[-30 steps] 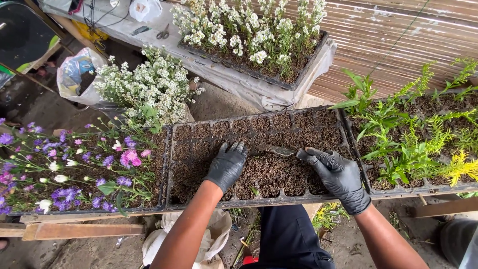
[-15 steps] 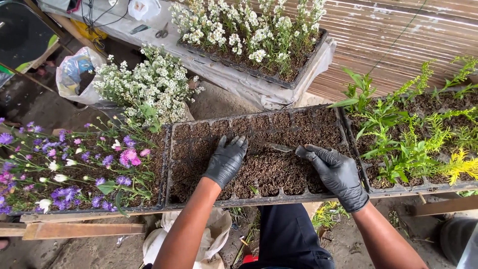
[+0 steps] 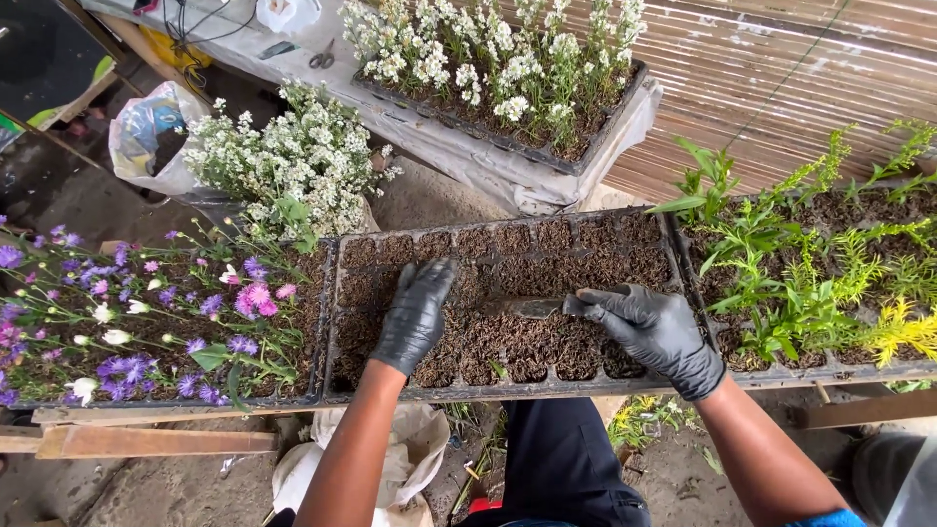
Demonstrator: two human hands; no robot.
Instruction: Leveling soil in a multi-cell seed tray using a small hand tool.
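Working over a black seedling tray [image 3: 390, 256] filled with dark, fibrous soil, a person wears black gloves on both hands. The left hand [image 3: 414, 314] lies flat on the soil at the tray's left part, fingers straight and close together, palm down, holding nothing. The right hand [image 3: 652, 330] is curled around the dark handle of a small trowel [image 3: 535, 307], whose metal blade points left and rests on the soil near the tray's middle, between the two hands. The tray sits on a wooden-edged tabletop [image 3: 156, 441], directly in front of the person. Touching its left side stands a tray of purple, pink and white flowers [image 3: 146, 322]; on its right, a tray of green and yellow seedlings [image 3: 820, 283]. Behind, a clump of small white flowers [image 3: 293, 166] and a further tray of white blooms [image 3: 498, 68] rest on pale sheeting. Scissors [image 3: 322, 60] lie near the upper edge.
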